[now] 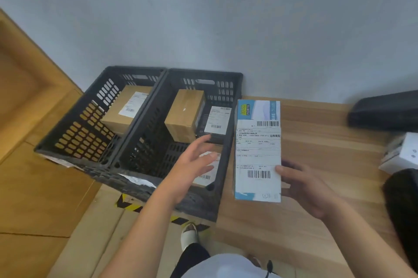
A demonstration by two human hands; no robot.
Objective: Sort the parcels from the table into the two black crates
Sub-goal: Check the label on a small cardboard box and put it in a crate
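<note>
While the right hand (309, 189) grips the blue-and-white box (257, 151) by its right edge, thumb on the label, the box sits right of centre in the frame, over the wooden table (328, 142). The left hand (192, 164) hovers with fingers spread and holding nothing over the right crate (227, 155). That crate holds a tall brown box (184, 114), a black parcel (218, 119) and a labelled parcel (207, 176) below the hand. The left crate (74, 124), touching it, holds a flat brown box (122, 112).
</note>
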